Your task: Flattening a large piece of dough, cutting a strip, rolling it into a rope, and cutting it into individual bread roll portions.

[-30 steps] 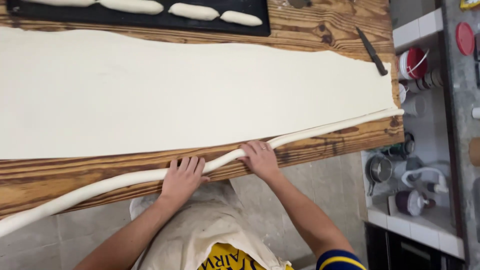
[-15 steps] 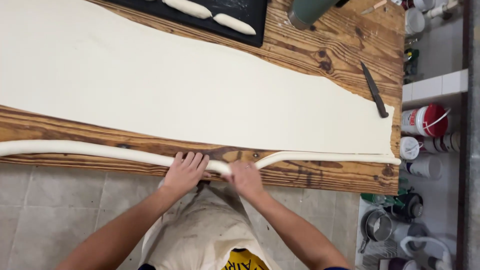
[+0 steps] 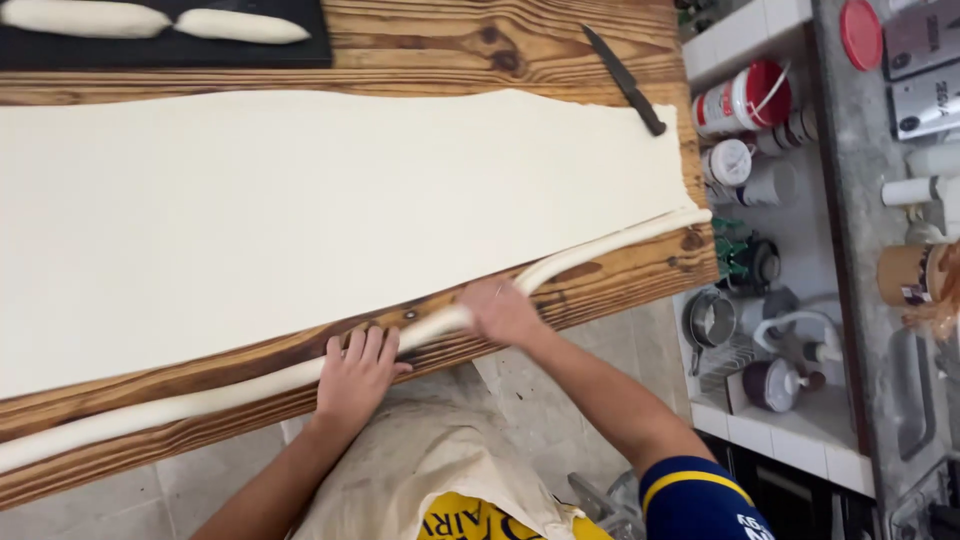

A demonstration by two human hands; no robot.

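Bakery kitchen, wide dough sheet [image 3: 330, 220] on wooden worktable [image 3: 500, 40], shaped loaves [image 3: 150, 20], knife [image 3: 625, 80]

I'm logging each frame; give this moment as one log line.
left hand: flat on dough rope | right hand: on rope | dough sheet: beside

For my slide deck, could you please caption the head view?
Both hands, left hand and right hand, press a long dough rope beside a dough sheet on a wooden table.

A single head-worn camera looked steeply down from close above the wooden table [image 3: 420, 40], which ran tilted across the frame. Both forearms entered from the bottom edge. A shelf [image 3: 760, 200] of utensils filled the right side.
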